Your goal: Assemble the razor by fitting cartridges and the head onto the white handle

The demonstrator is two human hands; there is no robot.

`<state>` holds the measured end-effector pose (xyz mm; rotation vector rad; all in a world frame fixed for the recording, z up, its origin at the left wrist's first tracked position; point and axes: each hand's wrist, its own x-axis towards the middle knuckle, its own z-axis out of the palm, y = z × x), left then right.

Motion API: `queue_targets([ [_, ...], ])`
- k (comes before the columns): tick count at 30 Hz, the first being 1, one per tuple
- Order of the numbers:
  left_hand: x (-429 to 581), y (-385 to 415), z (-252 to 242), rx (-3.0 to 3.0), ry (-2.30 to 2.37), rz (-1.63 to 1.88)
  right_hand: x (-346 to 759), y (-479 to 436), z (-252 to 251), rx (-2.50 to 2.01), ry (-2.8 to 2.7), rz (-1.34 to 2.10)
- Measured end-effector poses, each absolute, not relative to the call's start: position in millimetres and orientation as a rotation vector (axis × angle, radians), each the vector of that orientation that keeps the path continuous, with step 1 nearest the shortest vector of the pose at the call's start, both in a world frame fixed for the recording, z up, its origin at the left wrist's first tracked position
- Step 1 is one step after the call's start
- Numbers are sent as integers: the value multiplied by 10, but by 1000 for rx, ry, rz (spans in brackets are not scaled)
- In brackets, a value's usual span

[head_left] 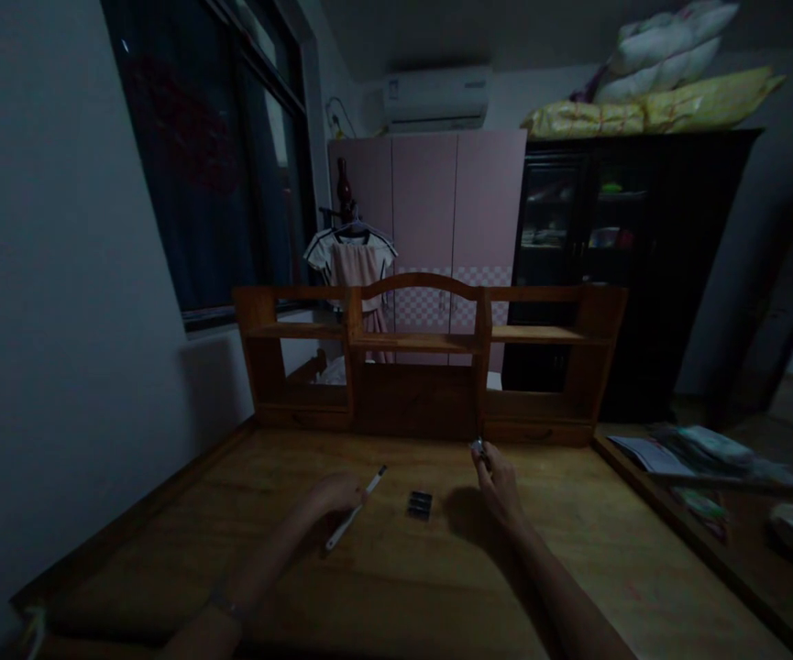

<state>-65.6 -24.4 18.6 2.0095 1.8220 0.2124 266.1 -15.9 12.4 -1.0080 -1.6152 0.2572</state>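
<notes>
On the wooden desk, my left hand is closed round a slim white stick with a dark tip. It could be a pen or a brush; the dim light hides which. The stick slants, its dark end pointing away to the right. My right hand is raised over the desk, its fingers pinching a small shiny silvery object too small to name. Between my hands lies a small flat case with several dark sections, touched by neither hand.
A wooden shelf unit with open compartments stands along the desk's far edge. At the right, papers and plastic bags lie on a lower surface. A wall runs along the left. Behind are a pink wardrobe and a dark cabinet.
</notes>
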Motion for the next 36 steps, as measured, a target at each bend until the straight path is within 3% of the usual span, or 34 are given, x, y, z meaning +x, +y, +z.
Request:
queue_targets([
  [9,-638,-284,344,2035,1841,69,2672,-124,86,-986,-1600,267],
  [15,-495,-486,575,2247,1953,415,2663,-151,112,-1009,-1603,272],
  [21,-238,-549,716,2335,1766,598,2657,-160,116,-1004,-1622,251],
  [36,167,-65,300,2371,1225,686,2615,-159,154,-1038,-1694,193],
])
